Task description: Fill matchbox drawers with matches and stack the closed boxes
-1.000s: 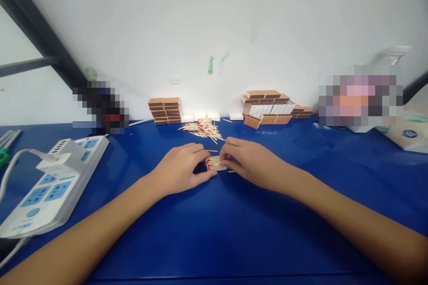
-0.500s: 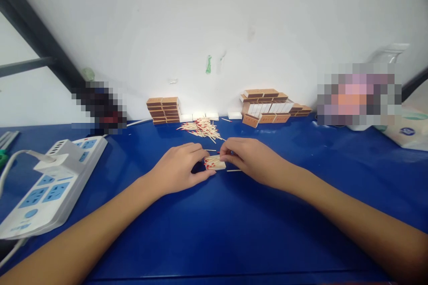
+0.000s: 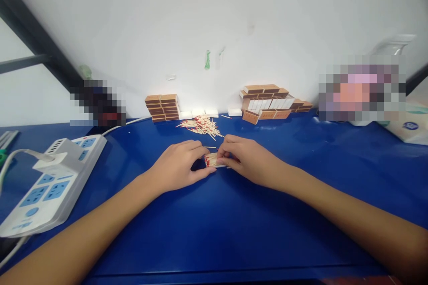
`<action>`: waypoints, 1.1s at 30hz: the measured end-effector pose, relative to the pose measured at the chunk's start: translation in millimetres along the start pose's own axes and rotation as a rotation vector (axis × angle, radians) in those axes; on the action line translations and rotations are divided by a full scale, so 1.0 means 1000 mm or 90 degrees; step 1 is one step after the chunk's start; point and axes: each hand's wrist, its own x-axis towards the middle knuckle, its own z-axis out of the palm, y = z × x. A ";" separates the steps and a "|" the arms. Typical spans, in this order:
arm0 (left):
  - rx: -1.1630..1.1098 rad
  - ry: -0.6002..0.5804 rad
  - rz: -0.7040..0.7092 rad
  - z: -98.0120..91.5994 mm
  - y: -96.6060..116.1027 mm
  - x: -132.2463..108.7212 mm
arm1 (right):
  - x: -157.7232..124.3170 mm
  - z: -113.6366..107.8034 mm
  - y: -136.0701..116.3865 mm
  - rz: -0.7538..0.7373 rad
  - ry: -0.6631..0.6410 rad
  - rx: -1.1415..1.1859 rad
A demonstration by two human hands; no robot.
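Between the thumb and fingers of my left hand [image 3: 177, 165] is a small white matchbox tray [image 3: 220, 166], gripped at its left end. Red-headed matches [image 3: 211, 159] lie inside, heads mostly to the left. My right hand [image 3: 245, 155] is closed in a pinch over the tray's right part, fingertips at the matches; whatever is between them is hidden. A single match [image 3: 210, 147] lies on the table just behind the tray. Farther back is a loose heap of matches [image 3: 202, 125].
Matchboxes [image 3: 162, 107] are stacked behind on the left, and a larger stack of matchboxes [image 3: 265, 103] stands on the right. White trays [image 3: 211, 113] line the wall. A power strip [image 3: 63, 187] with a plugged-in adapter lies left on the blue table [image 3: 234, 231].
My right hand has moved slightly left and lower over the tray, covering more of it. The matches inside look more level. My left hand keeps its grip. The view has shifted slightly.
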 end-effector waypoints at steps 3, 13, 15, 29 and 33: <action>-0.003 0.001 0.001 0.000 0.000 0.000 | 0.000 0.000 0.000 0.004 -0.002 -0.008; -0.031 0.009 0.025 -0.001 0.005 0.001 | 0.001 0.001 -0.005 -0.043 0.057 0.051; -0.038 0.017 0.030 -0.001 0.006 0.001 | 0.001 0.004 -0.006 -0.079 0.076 0.029; -0.099 -0.011 -0.024 -0.004 0.006 0.004 | 0.003 0.011 -0.010 -0.055 0.033 -0.096; -0.081 -0.033 -0.032 -0.003 0.006 0.003 | 0.007 0.010 -0.012 -0.013 0.008 -0.087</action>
